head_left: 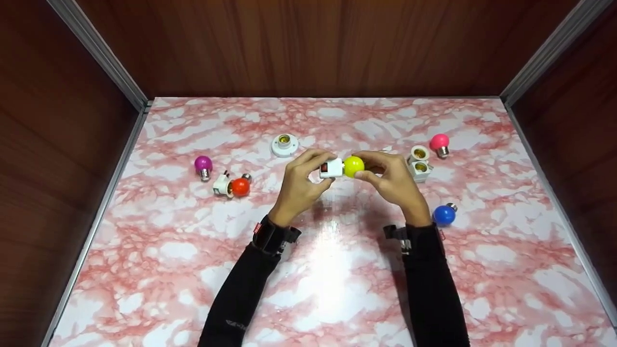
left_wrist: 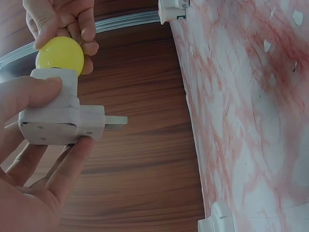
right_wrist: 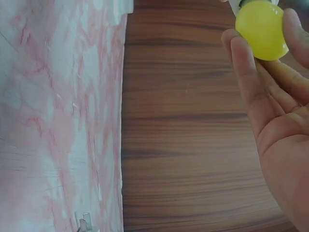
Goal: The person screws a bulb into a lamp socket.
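My left hand [head_left: 302, 185] grips a white plug-in lamp socket [head_left: 332, 168] with a dark red switch; its plug prongs [left_wrist: 116, 121] stick out in the left wrist view. At the socket's mouth sits a yellow bulb [head_left: 354, 166], its base mostly hidden. My right hand [head_left: 396, 180] pinches the bulb's round end between thumb and fingers, as the right wrist view also shows with the yellow bulb [right_wrist: 262, 30]. Both hands are held over the marbled table, close together. How deep the bulb sits in the socket I cannot tell.
A round white lamp base [head_left: 285, 146] lies behind my left hand. To the left are a purple bulb [head_left: 203, 166], a red bulb [head_left: 240, 187] and a white plug socket [head_left: 222, 185]. Right of my right hand are a double socket [head_left: 420, 168], a pink bulb [head_left: 439, 142] and a blue bulb [head_left: 444, 215].
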`<state>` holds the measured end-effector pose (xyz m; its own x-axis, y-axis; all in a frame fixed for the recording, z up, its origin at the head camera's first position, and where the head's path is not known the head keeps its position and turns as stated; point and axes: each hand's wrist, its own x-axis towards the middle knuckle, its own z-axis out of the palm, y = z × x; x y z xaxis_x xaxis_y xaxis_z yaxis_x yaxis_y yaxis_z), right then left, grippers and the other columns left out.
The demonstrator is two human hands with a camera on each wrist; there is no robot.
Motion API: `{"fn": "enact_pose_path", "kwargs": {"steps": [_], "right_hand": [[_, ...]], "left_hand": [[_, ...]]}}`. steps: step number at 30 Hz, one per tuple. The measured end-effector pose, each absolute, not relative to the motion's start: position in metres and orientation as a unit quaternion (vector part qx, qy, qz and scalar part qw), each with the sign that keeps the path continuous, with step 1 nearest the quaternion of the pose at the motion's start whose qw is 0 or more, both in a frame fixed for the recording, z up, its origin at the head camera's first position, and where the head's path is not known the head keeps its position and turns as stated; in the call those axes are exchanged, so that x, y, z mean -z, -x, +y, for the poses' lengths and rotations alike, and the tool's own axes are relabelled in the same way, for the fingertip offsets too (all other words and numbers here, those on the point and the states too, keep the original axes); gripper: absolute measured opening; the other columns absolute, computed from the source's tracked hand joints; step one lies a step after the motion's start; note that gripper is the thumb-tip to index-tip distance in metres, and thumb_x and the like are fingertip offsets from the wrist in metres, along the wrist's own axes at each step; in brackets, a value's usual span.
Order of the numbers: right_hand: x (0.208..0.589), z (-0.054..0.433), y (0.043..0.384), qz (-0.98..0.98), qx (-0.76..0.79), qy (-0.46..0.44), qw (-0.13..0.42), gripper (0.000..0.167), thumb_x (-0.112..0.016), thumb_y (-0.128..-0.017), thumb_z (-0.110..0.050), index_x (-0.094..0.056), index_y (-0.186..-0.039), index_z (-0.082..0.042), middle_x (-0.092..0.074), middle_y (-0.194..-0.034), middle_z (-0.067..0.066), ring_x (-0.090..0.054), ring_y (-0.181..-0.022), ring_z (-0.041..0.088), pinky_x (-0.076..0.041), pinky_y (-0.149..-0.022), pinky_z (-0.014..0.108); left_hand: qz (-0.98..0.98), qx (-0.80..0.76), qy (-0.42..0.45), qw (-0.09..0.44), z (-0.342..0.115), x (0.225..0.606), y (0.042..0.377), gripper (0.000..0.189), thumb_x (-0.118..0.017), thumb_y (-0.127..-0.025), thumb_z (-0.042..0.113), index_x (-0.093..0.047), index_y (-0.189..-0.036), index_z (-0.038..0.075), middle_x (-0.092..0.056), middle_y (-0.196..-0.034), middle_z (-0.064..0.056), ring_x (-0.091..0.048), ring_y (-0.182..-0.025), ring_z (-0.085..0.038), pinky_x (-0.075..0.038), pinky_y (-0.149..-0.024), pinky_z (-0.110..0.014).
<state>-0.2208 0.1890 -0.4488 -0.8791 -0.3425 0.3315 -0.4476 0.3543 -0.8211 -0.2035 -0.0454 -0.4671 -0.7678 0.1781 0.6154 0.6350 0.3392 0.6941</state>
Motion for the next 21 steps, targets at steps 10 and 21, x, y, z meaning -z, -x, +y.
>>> {"fn": "enact_pose_path", "kwargs": {"steps": [10, 21], "right_hand": [[0.4461, 0.1850, 0.2222, -0.822, -0.531, -0.203, 0.001, 0.032, -0.072, -0.099, -0.003, -0.071, -0.128, 0.009, -0.077, -0.119, 0.029, -0.072, -0.091, -0.006, -0.063, -0.081, 0.014], [0.4473, 0.1923, 0.2219, -0.796, -0.548, -0.254, 0.048, 0.052, -0.081, -0.091, -0.002, -0.066, -0.141, -0.002, -0.074, -0.133, 0.023, -0.072, -0.111, 0.006, -0.062, -0.097, 0.017]], "left_hand": [[-0.802, 0.493, 0.241, 0.235, -0.0420, 0.4682, 0.2018, 0.036, -0.084, -0.086, 0.002, -0.078, -0.121, 0.001, -0.075, -0.120, -0.016, -0.074, -0.111, -0.026, -0.063, -0.102, -0.031], [-0.793, 0.507, 0.242, 0.235, -0.0433, 0.4668, 0.2035, 0.036, -0.082, -0.089, 0.004, -0.076, -0.124, 0.001, -0.073, -0.120, -0.015, -0.073, -0.110, -0.024, -0.064, -0.099, -0.028]]}}
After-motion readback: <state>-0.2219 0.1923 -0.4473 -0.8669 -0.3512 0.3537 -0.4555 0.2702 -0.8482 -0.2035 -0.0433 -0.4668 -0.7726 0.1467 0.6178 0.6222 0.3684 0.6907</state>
